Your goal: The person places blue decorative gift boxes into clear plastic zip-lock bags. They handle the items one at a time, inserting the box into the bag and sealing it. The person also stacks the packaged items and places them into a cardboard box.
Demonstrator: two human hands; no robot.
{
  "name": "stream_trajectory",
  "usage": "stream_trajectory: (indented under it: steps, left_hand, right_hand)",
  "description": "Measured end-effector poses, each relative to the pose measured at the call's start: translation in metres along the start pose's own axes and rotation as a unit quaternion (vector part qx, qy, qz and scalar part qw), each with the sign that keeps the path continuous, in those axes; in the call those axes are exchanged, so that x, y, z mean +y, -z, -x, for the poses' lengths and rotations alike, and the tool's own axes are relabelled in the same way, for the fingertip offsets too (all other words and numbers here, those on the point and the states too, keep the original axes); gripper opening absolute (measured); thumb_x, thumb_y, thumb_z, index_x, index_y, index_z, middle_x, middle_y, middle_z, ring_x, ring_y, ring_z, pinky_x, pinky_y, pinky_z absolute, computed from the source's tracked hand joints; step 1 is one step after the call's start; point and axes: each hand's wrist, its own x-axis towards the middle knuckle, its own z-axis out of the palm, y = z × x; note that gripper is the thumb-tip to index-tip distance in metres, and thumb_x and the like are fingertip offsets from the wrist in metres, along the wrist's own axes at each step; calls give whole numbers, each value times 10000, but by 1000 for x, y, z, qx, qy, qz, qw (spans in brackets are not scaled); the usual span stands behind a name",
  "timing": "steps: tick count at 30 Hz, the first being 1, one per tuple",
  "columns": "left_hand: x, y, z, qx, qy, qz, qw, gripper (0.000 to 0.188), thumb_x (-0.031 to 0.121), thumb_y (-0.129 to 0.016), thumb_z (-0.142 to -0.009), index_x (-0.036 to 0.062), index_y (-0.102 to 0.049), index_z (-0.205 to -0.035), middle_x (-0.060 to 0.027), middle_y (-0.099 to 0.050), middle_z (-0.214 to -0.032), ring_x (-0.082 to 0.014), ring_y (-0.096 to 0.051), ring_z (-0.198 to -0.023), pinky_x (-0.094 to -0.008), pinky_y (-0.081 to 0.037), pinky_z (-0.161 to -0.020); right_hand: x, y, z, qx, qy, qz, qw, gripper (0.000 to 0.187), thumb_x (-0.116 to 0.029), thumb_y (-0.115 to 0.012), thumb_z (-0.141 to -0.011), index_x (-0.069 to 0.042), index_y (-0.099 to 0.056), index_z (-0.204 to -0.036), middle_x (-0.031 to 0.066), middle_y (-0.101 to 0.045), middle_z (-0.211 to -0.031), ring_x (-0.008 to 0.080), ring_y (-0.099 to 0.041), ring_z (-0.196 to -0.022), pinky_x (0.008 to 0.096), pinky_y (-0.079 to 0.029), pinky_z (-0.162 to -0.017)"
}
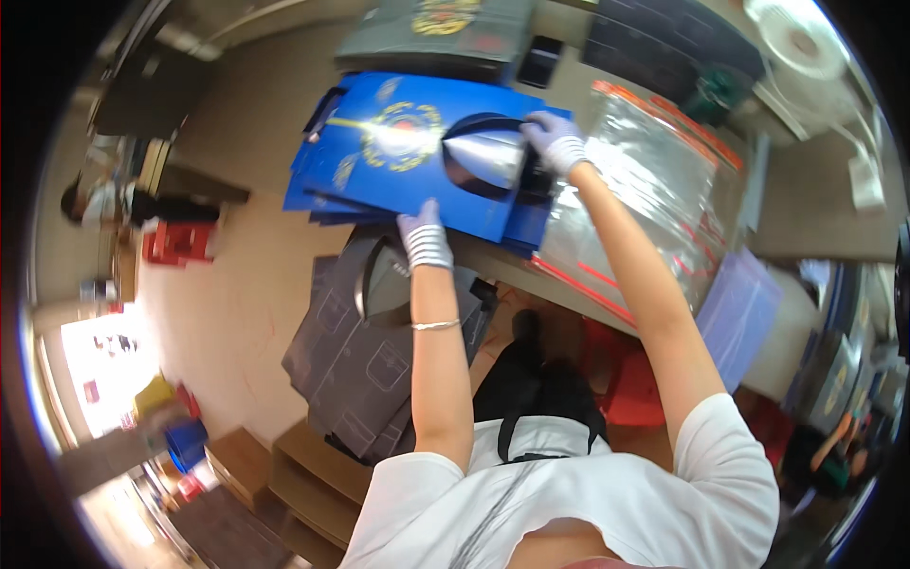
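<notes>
A stack of flat blue carrier bags (pixel 370 142) with a gold round emblem lies across the near left part of the table. Toward the right end of the top bag is a dark, shiny, lens-shaped handle area (pixel 485 156). My right hand (pixel 553 136), in a pale lavender glove with a striped cuff, is closed at that end by the black handle. At the near edge of the stack my left hand (pixel 424 235), gloved alike, pinches the bag's border, thumb uppermost. Its other fingers are partly hidden.
Clear plastic sleeves with red-orange edges (pixel 645 180) lie to the right. A grey printed stack (pixel 436 43) and a phone (pixel 540 62) are behind. Dark grey flat bags (pixel 351 351) are piled lower left, near cardboard boxes (pixel 318 474). A fan (pixel 801 38) stands far right; a person (pixel 118 204) is at left.
</notes>
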Motion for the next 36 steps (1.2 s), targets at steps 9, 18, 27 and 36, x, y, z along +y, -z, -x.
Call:
stream_trajectory:
  steps: [9, 18, 27, 36]
  left_hand:
    - [-24, -17, -64, -44, 233, 155, 959, 362, 224, -629, -801, 0, -548, -1073, -133, -596, -1012, -286, -548, -950, -446, -431, -869]
    - [64, -21, 70, -178, -29, 117, 977, 245, 15, -594, -786, -30, -553, -1023, -100, -590, -958, -208, -583, -845, -304, -477, -795]
    - [151, 26, 216, -382, -151, -203, 889, 237, -27, -543, -841, -50, -563, -1076, -57, -605, -957, -102, -542, -845, -220, -436, -784]
    - [152, 1, 288, -479, -191, -320, 794, 253, -60, -529, -822, -43, -560, -1072, -63, -603, -931, -104, -542, -844, -229, -432, -795]
  right_hand:
    - [23, 44, 167, 28, 11, -133, 991, 286, -248, -493, -791, -63, -627, -962, 164, -629, -926, 342, -591, -877, 391, -464, -820]
    - [178, 179, 516, 150, -378, -399, 822, 235, -127, -526, -877, 58, -590, -1007, 104, -641, -930, 157, -620, -797, 274, -499, -747]
    - [247, 221, 552, 67, -545, -566, 616, 737, -459, -634, -785, -6, -367, -1301, 203, -541, -1144, 306, -548, -1042, 406, -463, -855]
    - [325, 196, 523, 565, -280, -516, 580, 349, -185, -685, -774, -7, -568, -1050, 58, -587, -1011, 187, -509, -928, 357, -383, -837]
